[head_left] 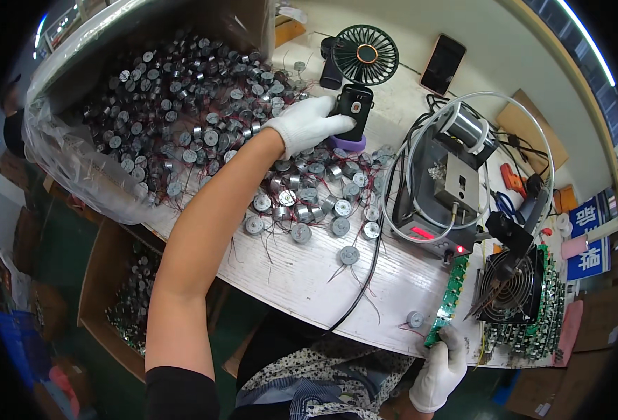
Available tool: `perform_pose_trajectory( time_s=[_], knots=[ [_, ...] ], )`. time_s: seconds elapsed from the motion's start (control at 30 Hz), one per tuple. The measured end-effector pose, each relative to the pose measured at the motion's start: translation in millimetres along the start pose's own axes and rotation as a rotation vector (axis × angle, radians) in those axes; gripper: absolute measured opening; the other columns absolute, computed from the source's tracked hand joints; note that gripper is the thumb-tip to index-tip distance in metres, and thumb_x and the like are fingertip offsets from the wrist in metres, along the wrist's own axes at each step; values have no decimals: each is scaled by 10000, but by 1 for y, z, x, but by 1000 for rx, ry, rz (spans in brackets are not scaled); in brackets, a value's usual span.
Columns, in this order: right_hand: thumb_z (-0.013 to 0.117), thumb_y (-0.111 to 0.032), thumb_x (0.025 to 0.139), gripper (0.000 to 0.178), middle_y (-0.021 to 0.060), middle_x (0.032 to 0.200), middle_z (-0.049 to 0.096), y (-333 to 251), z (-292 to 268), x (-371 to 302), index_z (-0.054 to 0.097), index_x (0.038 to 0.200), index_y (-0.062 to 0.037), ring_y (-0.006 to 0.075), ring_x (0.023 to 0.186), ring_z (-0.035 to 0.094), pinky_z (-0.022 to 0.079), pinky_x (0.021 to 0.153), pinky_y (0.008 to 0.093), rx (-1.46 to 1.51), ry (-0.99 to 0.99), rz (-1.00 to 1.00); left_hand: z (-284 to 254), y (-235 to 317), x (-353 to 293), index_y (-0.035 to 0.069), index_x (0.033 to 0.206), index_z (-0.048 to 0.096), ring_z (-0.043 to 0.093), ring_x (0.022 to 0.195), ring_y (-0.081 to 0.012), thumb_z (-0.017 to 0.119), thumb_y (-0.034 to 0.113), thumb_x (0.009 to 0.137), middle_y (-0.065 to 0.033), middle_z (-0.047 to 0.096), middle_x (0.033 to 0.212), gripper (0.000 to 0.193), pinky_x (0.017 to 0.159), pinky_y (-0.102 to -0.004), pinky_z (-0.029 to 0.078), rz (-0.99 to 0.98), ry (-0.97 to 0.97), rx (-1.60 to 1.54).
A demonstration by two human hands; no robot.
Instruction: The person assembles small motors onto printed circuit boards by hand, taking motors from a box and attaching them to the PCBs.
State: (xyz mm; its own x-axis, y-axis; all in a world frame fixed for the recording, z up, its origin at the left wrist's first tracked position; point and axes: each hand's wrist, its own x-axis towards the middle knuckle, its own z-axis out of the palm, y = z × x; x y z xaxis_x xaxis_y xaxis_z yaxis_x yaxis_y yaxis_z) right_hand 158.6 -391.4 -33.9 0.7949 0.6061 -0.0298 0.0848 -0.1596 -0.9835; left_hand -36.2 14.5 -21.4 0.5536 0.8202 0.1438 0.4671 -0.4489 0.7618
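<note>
- Right hand (440,369): grip pinching the near end of the green board (451,294), whose long axis runs away across the bench (408,280)
- Small motor (415,319): just left of that end (right hand nearer)
- Left hand (314,124): grip clasped on the black fan (357,105)

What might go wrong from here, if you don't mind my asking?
The fan, with the left hand on it, could tip onto the motors beside it if knocked.

The black cable crosses the table's front edge, so it might get snagged.

The green board has its near end at that edge, by the right hand; it could slip off.
</note>
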Motion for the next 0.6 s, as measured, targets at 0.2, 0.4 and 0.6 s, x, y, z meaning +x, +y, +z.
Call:
perform_pose_trajectory(
  time_s=[0.2, 0.4, 0.6],
  knots=[
    [461, 35, 884, 264, 94, 1030, 599, 0, 2, 0, 588, 1114, 59, 139, 818, 585, 548, 681, 271, 13, 4, 8, -5, 12, -5, 17, 1191, 624, 642, 1013, -313, 583, 443, 837, -212, 677, 1080, 556, 918, -360, 465, -36, -18, -32],
    [466, 40, 878, 259, 88, 1032, 595, -1, 1, 1, 595, 1103, 56, 133, 814, 580, 537, 685, 267, 7, -12, -1, -3, 5, 0, 11, 1153, 632, 643, 995, -321, 590, 437, 844, -219, 675, 1057, 529, 901, -369, 472, 7, -15, -49],
    [498, 48, 857, 234, 95, 1031, 607, -1, -4, 5, 614, 1060, 63, 150, 846, 585, 514, 745, 272, 42, -71, -57, -2, 9, -6, 10, 1116, 628, 646, 990, -372, 622, 414, 833, -254, 664, 1032, 494, 895, -413, 486, 86, -8, 70]
  ],
)
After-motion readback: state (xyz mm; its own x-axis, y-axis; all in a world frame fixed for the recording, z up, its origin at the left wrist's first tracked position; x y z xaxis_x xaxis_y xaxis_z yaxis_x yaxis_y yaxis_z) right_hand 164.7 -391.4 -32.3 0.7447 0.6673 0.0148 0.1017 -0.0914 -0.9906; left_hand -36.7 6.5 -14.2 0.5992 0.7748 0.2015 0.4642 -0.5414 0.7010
